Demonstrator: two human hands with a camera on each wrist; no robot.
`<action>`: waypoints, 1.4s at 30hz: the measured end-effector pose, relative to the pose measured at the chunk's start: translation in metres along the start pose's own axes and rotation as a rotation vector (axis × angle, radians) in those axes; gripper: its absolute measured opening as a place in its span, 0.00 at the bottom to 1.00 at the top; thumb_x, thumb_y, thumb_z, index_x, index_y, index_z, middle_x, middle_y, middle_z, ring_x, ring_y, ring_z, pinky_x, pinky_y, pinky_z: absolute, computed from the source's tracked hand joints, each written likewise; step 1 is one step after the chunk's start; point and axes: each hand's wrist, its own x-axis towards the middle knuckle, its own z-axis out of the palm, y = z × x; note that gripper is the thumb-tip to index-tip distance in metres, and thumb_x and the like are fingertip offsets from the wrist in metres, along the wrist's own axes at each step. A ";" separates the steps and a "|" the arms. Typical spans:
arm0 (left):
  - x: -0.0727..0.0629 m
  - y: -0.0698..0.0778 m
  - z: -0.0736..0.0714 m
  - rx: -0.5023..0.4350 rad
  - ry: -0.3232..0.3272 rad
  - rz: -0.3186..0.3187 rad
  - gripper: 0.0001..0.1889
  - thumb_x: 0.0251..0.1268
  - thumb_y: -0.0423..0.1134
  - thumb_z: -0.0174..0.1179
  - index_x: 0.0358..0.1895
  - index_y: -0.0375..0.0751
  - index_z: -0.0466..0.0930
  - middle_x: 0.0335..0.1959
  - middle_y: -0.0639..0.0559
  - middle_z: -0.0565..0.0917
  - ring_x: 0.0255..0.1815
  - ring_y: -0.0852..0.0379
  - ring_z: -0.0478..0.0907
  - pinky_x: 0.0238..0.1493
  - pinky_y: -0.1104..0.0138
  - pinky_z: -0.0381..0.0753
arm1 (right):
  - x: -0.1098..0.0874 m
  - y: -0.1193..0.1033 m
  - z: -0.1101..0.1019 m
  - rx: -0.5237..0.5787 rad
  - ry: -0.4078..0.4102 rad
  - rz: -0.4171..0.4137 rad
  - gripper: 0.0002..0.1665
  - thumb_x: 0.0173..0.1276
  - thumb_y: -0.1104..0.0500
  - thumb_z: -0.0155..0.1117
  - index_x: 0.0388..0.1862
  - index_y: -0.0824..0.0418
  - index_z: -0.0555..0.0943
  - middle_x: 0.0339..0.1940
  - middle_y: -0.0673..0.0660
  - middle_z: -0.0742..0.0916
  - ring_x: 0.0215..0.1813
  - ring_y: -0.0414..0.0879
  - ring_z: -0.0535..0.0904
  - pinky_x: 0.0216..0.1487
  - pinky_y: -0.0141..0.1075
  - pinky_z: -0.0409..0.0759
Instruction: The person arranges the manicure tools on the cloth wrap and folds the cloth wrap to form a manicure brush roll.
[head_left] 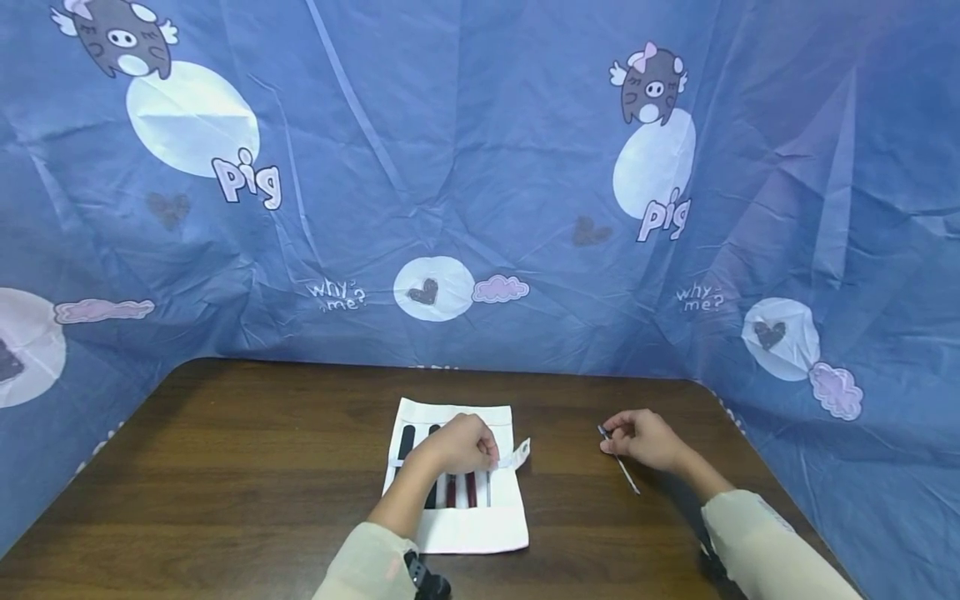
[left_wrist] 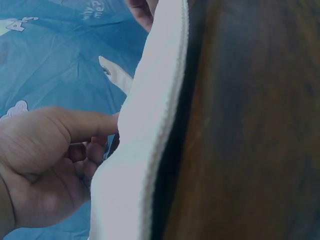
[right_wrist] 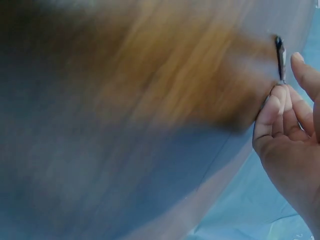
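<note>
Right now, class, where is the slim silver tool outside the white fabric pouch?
In the head view, the slim silver tool is at the right hand, over the wooden table, to the right of the white fabric pouch.

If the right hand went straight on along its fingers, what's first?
Past the thin tool, the right hand would probably meet the strap on the white pouch; depth is unclear.

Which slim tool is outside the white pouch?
The thin pale tool at the right hand, right of the white pouch. The other visible tools, dark red and black among them, sit in the pouch.
</note>
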 end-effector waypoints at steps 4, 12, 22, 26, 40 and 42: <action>-0.002 0.001 -0.001 -0.002 0.007 0.011 0.04 0.62 0.32 0.70 0.29 0.43 0.88 0.19 0.58 0.79 0.23 0.62 0.72 0.30 0.69 0.72 | 0.003 -0.005 0.005 -0.004 -0.003 -0.018 0.20 0.61 0.62 0.76 0.47 0.73 0.83 0.30 0.53 0.84 0.34 0.43 0.79 0.35 0.32 0.77; -0.001 -0.001 -0.001 -0.012 0.009 0.014 0.03 0.61 0.30 0.70 0.30 0.41 0.88 0.20 0.59 0.79 0.24 0.63 0.72 0.31 0.69 0.72 | 0.012 -0.011 0.014 -0.039 0.004 -0.049 0.12 0.62 0.66 0.74 0.43 0.69 0.84 0.29 0.51 0.83 0.33 0.40 0.78 0.34 0.32 0.77; 0.000 -0.002 -0.001 -0.021 0.011 -0.001 0.04 0.61 0.30 0.70 0.29 0.42 0.87 0.20 0.58 0.79 0.25 0.62 0.73 0.32 0.68 0.73 | 0.018 -0.021 0.022 -0.041 -0.004 -0.082 0.12 0.60 0.77 0.62 0.42 0.70 0.83 0.28 0.54 0.85 0.32 0.41 0.79 0.33 0.31 0.76; 0.000 -0.002 0.000 -0.005 0.022 0.023 0.04 0.60 0.30 0.70 0.29 0.42 0.87 0.20 0.59 0.79 0.25 0.63 0.73 0.32 0.69 0.73 | 0.019 -0.023 0.023 -0.054 -0.011 -0.081 0.14 0.62 0.78 0.59 0.45 0.72 0.82 0.29 0.54 0.84 0.33 0.42 0.78 0.33 0.30 0.75; 0.000 -0.003 0.002 0.000 0.032 0.029 0.06 0.60 0.31 0.71 0.27 0.43 0.86 0.20 0.60 0.78 0.25 0.63 0.72 0.32 0.69 0.73 | 0.019 -0.023 0.026 -0.155 0.043 -0.099 0.15 0.64 0.74 0.61 0.49 0.73 0.82 0.29 0.50 0.82 0.34 0.41 0.77 0.37 0.33 0.76; 0.000 -0.003 0.001 0.003 0.031 0.028 0.06 0.60 0.32 0.71 0.27 0.43 0.86 0.21 0.60 0.78 0.25 0.63 0.72 0.32 0.69 0.73 | 0.020 -0.023 0.027 -0.146 0.044 -0.109 0.11 0.64 0.73 0.64 0.45 0.71 0.83 0.28 0.50 0.82 0.33 0.41 0.77 0.37 0.33 0.76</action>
